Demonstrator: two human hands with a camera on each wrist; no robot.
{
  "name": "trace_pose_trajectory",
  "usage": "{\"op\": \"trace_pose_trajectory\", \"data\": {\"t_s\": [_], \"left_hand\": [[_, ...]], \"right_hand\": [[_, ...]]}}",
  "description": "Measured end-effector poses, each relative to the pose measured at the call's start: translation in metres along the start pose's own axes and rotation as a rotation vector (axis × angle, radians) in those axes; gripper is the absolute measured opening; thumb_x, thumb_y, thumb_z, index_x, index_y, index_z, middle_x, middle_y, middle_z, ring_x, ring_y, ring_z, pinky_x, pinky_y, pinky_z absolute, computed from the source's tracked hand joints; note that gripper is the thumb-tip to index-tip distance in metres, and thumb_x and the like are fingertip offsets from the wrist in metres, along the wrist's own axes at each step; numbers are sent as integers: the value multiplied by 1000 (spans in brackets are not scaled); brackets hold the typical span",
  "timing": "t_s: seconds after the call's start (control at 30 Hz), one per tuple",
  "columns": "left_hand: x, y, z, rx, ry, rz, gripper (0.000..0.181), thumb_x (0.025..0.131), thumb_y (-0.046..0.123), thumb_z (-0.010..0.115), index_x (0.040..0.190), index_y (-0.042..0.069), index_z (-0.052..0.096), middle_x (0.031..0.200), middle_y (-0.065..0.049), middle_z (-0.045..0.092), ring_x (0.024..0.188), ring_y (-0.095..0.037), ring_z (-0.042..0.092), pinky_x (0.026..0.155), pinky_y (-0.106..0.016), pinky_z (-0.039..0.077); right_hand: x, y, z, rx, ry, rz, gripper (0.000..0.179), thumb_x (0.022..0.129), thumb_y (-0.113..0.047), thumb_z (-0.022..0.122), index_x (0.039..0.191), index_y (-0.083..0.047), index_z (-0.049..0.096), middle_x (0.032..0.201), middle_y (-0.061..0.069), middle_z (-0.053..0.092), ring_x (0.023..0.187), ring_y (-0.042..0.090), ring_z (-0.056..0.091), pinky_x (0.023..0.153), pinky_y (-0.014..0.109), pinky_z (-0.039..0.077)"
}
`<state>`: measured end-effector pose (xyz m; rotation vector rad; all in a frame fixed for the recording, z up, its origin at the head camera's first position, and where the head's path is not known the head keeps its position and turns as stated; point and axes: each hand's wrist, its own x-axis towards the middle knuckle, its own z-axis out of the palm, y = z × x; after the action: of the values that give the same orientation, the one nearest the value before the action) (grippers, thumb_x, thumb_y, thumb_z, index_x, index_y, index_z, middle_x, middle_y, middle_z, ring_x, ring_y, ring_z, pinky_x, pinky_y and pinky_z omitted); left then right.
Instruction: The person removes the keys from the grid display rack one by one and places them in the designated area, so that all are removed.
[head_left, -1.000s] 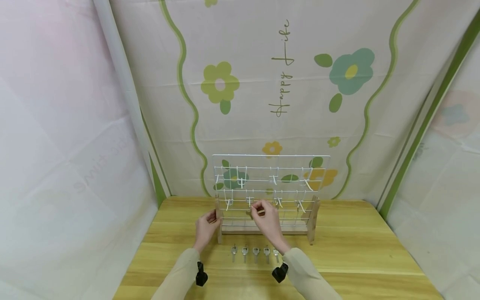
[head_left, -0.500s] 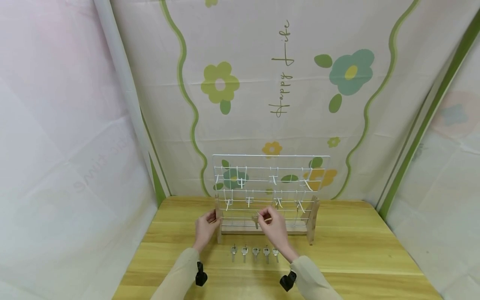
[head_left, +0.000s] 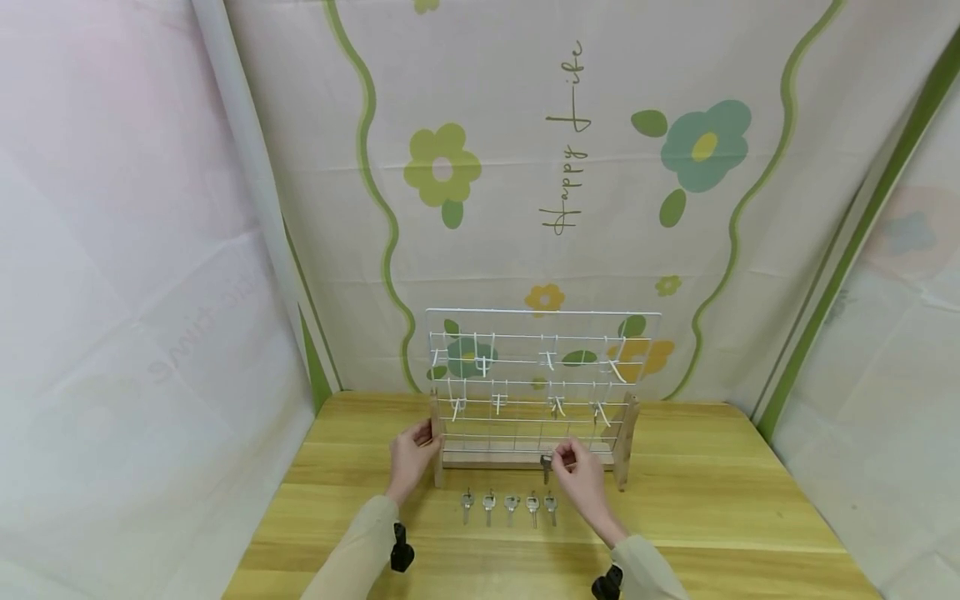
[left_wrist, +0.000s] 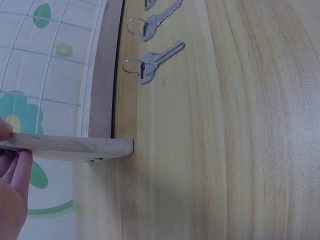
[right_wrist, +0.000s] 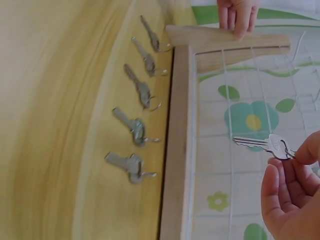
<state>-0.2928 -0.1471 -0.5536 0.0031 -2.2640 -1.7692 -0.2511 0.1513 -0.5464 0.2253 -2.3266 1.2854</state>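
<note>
My right hand pinches the small ring of a silver key, between thumb and forefinger in the right wrist view. The key's blade points away from the fingers, in front of the rack's lower right part in the head view. My left hand grips the wooden left side post of a white wire grid rack, thumb on one face and fingers on the other. White hooks sit on the grid in two rows. Small dark shapes hang at the two right hooks of the lower row.
Several loose keys, each with a ring, lie in a row on the wooden table before the rack's base bar. Behind stands a flowered cloth wall, with further cloth at both sides.
My right hand has drawn back from the lower hooks, moving down and to the right with the key. The left hand stays on the post, and the loose keys lie as before.
</note>
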Motion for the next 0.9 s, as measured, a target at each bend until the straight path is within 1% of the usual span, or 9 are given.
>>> {"op": "trace_pose_trajectory", "data": {"t_s": [0.17,0.3,0.4,0.63,0.8,0.9], "left_hand": [[0,0,0,2,3,1,39,88,-4,70,125,-11,61,120,-31,66,110,-40,68,86,-32,63],[1,-1,0,9,6,8,38,87,-4,70,124,-11,62,119,-31,67,109,-40,68,86,-32,63],[1,-2,0,4,6,12,38,87,-4,71,123,-11,63,118,-31,67,108,-41,68,86,-33,63],[1,-1,0,-11,2,19,38,86,-3,71,123,-12,63,119,-32,67,109,-41,68,86,-32,63],[1,-1,0,-11,5,13,39,86,-4,71,123,-12,63,119,-32,67,109,-42,68,86,-32,63],[1,-1,1,-7,7,9,39,86,-3,71,123,-12,63,118,-32,67,109,-42,68,86,-32,63]], "right_hand": [[-5,16,-6,-53,-6,29,11,83,5,65,81,-6,61,74,4,66,65,-2,55,55,15,52],[-10,25,-11,-94,-47,83,10,86,3,64,82,-6,60,75,4,66,66,0,56,57,14,52],[-13,33,-13,-103,-86,122,8,87,1,64,83,-5,59,76,4,65,67,0,55,57,14,51],[-20,49,-17,-119,-132,152,8,87,1,62,83,-5,59,75,4,64,66,1,53,56,14,49],[-25,59,-20,-152,-176,195,5,88,-2,63,84,-2,60,77,4,65,68,4,53,56,15,48],[-26,63,-21,-158,-203,220,7,88,-4,64,84,-1,60,78,5,65,69,6,54,57,15,47]]}}
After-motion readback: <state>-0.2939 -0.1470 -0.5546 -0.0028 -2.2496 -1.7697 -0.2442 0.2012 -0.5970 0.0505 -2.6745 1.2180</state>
